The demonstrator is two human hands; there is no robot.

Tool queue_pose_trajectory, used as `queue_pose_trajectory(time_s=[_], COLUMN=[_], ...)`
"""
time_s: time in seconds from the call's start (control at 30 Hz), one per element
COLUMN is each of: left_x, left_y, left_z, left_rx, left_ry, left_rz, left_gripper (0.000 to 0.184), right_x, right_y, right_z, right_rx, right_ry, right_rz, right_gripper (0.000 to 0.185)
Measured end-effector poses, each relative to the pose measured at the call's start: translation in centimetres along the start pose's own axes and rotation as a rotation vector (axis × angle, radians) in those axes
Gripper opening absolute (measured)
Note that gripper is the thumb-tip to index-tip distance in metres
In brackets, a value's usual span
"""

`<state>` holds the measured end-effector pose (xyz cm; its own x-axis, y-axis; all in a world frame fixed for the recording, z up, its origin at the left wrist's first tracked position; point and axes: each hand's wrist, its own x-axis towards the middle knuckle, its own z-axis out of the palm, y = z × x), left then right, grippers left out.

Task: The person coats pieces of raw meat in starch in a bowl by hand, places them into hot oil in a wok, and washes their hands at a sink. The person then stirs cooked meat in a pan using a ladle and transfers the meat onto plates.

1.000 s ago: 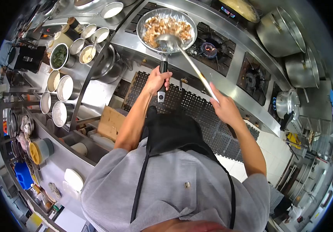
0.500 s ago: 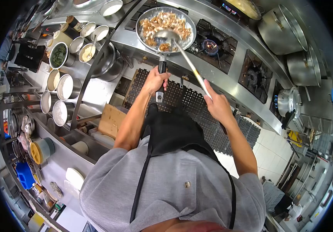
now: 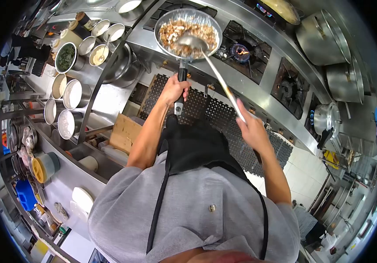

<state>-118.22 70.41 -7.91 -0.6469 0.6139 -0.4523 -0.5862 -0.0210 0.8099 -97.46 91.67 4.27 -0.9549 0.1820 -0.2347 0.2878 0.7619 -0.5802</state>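
My left hand [image 3: 174, 90] is wrapped round the black handle of a frying pan [image 3: 211, 23] at the top centre. Chopped brown and whitish food [image 3: 169, 33] lies in the pan. My right hand [image 3: 250, 127] grips the long pale handle of a metal ladle [image 3: 193, 43], whose bowl rests among the food. The pan is over the left part of the stove, left of a burner [image 3: 241, 52] with a lit flame.
Metal containers stand on the left counter, one with green leaves [image 3: 66, 57], one with white contents [image 3: 72, 94]. Large pots [image 3: 322, 39] stand at the upper right, near a pan of yellowish food [image 3: 280, 9]. A pressure cooker [image 3: 327, 117] sits over a blue flame.
The ladle's bowl has shifted within the pan and stirred the food about. My right hand moved slightly up and back down. My left hand has stayed on the pan's handle.
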Motion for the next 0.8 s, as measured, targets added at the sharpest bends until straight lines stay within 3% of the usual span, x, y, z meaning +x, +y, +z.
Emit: queue_pose_trajectory(time_s=[0.07,0.17,0.2,0.3,0.4,0.57,0.63,0.8], left_x=[0.0,-1.2,-1.6,-2.5,-1.9,1.1,0.3,-2.1], left_y=[-0.1,-2.8,-3.5,-2.2,-0.2,1.0,-0.9,-1.0], left_z=[1.0,1.1,0.8,0.9,1.2,1.3,1.2,1.2], left_rx=[0.003,-0.047,-0.073,-0.114,-0.063,-0.032,-0.066,-0.056], left_ry=[0.008,-0.027,-0.025,-0.027,-0.031,-0.042,-0.085,-0.027], left_rz=[0.105,0.070,0.050,0.005,0.001,0.109,0.093,-0.028], left_gripper=[0.018,0.018,0.017,0.017,0.018,0.020,0.020,0.018], right_x=[1.7,2.0,0.8,-3.8,-4.4,1.9,2.5,-3.5], right_y=[-0.4,-0.8,-0.7,-1.2,-1.7,-0.3,-0.1,-0.7], right_z=[0.8,1.0,0.9,-0.6,-1.9,-0.7,0.1,-0.2], right_rx=[-0.136,-0.392,-0.392,0.052,0.131,-0.113,-0.404,-0.172], right_ry=[0.035,0.137,0.135,0.052,-0.018,0.050,0.175,0.076], right_rz=[-0.005,-0.023,-0.025,0.041,0.095,0.021,-0.044,-0.031], right_gripper=[0.061,0.061,0.061,0.061,0.061,0.060,0.061,0.061])
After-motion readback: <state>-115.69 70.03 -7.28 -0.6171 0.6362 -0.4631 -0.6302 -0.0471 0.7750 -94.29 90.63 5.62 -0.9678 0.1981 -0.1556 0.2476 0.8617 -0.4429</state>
